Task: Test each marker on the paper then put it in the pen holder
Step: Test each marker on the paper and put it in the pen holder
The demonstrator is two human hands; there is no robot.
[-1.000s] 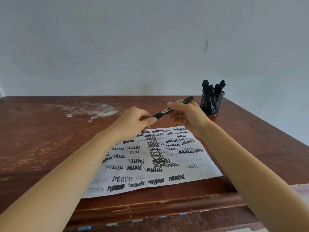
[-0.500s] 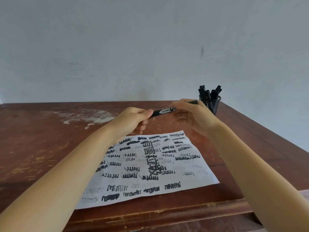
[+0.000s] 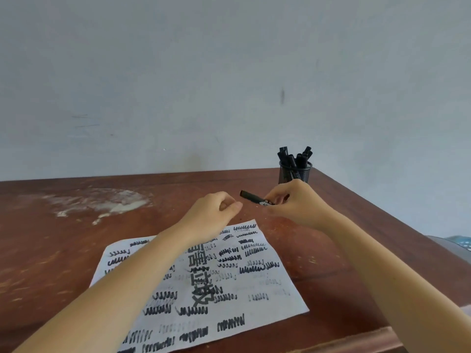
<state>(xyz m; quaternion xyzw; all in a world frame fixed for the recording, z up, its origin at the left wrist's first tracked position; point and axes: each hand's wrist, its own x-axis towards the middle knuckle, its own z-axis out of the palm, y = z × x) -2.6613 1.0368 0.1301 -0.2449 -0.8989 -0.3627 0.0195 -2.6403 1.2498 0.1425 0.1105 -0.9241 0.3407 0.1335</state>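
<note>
Our right grip holds the black marker above the desk, past the paper. Our left grip is curled shut beside it, holding nothing we can see. More markers stand in the pen holder.

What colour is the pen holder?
The pen holder is black, see-through mesh. The head view, the only one, shows it.

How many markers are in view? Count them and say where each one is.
About 7, though the ones in the holder overlap and some may be hidden. One marker is in the right hand; roughly six stand in the pen holder at the table's far right corner.
</note>
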